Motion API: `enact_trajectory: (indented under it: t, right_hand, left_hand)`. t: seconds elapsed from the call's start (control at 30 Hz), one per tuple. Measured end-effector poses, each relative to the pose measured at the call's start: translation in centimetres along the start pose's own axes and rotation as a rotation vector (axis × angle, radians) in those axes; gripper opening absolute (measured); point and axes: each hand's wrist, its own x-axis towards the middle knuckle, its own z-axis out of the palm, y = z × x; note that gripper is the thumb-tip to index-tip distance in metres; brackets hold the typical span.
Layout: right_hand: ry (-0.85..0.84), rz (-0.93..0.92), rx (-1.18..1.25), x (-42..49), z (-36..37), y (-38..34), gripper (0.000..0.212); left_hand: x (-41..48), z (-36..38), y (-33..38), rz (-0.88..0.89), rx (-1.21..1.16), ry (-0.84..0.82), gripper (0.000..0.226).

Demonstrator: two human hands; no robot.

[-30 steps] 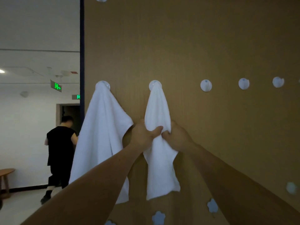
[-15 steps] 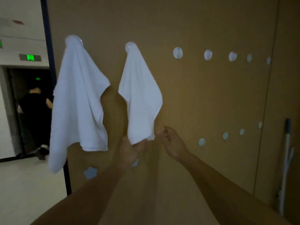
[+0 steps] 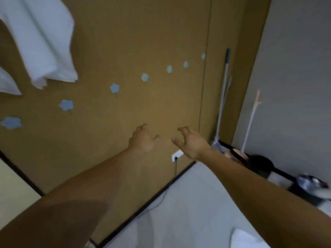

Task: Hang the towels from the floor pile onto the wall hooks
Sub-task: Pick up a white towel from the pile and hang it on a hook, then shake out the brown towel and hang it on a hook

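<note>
The lower end of a white hung towel (image 3: pixel 44 42) shows at the top left of the brown wall panel (image 3: pixel 125 33), and a corner of a second hung towel (image 3: pixel 7 85) shows at the left edge. Their hooks are out of frame. A row of pale blue flower-shaped hooks (image 3: pixel 114 88) runs across the panel below them. My left hand (image 3: pixel 143 140) and my right hand (image 3: pixel 191 142) reach forward side by side in front of the lower panel, fingers loosely spread, holding nothing. A white towel (image 3: pixel 247 238) lies on the floor at the bottom right.
A mop handle (image 3: pixel 223 93) leans in the corner by the grey wall. A white wall socket (image 3: pixel 176 155) with a black cable sits low on the panel. A black pot (image 3: pixel 260 166) and other dark items stand on the floor at the right.
Both hands have let go of the second towel and dropped lower. The view has swung down and to the right, so the hung towels moved to the top left and the floor came into view.
</note>
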Motion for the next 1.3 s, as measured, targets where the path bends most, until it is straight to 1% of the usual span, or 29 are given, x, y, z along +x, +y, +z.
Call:
enact_trajectory:
  t: [0.07,0.17,0.27,0.4,0.53,0.63,0.77,0.87,0.97,1.07,1.23,1.3]
  right_hand:
    - [-0.015,0.093,-0.018,-4.6,-0.4,4.2,0.065]
    - [-0.018,0.258,-0.057,-11.6,-1.0,11.0,0.063]
    - [-0.039,0.437,-0.093,-18.8,-1.6,17.4,0.063]
    - [-0.061,0.676,-0.092,-27.4,-1.7,23.9,0.058]
    - [-0.084,0.91,-0.115,-33.3,-1.9,28.5,0.052]
    - [-0.153,1.066,-0.09,-36.5,-1.6,31.3,0.051]
    - [-0.168,1.219,-0.04,-39.1,-0.2,35.5,0.047]
    - [-0.191,1.317,0.014,-41.1,2.4,38.6,0.047]
    - [-0.2,1.429,0.1,-43.2,6.2,42.6,0.038]
    - [-0.185,1.555,0.241,-45.3,11.1,48.3,0.036]
    - [-0.21,1.635,0.295,-49.2,22.0,59.5,0.036]
    - [-0.19,1.563,0.252,-50.6,26.4,62.9,0.032]
  left_hand:
    - [-2.8,4.4,3.1,0.066,0.075,-0.093,0.072]
    - [-7.1,11.0,7.6,0.186,0.128,-0.229,0.061]
    - [-11.0,17.5,11.6,0.321,0.168,-0.415,0.069]
    - [-15.5,25.6,15.5,0.412,0.22,-0.639,0.076]
    - [-18.1,32.8,18.2,0.509,0.292,-0.805,0.074]
    - [-19.0,37.8,19.6,0.548,0.33,-0.928,0.071]
    - [-19.6,44.4,21.0,0.587,0.335,-1.009,0.066]
    - [-21.2,49.0,21.0,0.605,0.344,-1.069,0.061]
    - [-23.5,53.9,20.1,0.614,0.368,-1.144,0.056]
    - [-25.6,60.5,19.1,0.605,0.368,-1.158,0.053]
    - [-29.6,74.3,16.9,0.569,0.341,-1.135,0.048]
    - [-30.9,79.4,15.2,0.574,0.329,-1.117,0.049]
